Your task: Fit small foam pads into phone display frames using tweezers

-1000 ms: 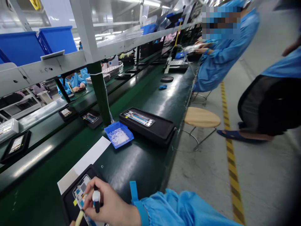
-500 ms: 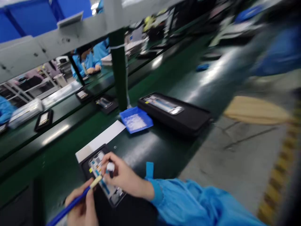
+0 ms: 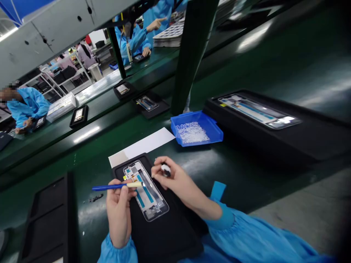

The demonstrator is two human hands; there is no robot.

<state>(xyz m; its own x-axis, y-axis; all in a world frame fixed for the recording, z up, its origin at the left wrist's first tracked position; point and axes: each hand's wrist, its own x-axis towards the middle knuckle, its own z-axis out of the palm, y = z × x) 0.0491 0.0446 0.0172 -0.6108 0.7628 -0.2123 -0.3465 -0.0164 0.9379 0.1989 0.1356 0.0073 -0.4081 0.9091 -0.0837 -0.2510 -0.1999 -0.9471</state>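
Observation:
My left hand (image 3: 120,208) is closed around a blue stick with a cream-coloured end (image 3: 109,187), held nearly level above the left side of a phone frame (image 3: 146,190). The frame lies in a black tray (image 3: 167,237); it shows blue strips, grey patches and a small yellow tab. My right hand (image 3: 175,179) is curled just right of the frame's upper part, thumb and forefinger close together. A small white-and-black object (image 3: 165,169) shows within its fingers; its kind cannot be made out.
A blue bin (image 3: 216,136) of small white pieces stands beyond a white paper strip (image 3: 150,141). Another phone frame (image 3: 252,109) lies on a black tray stack at right. A green post (image 3: 189,58) rises behind the bin. An empty-looking black tray (image 3: 46,215) is at left. Co-workers sit across.
My right hand has drawn away from the frame to its right. My left hand has turned the blue stick from steeply slanted to nearly level. The view has shifted.

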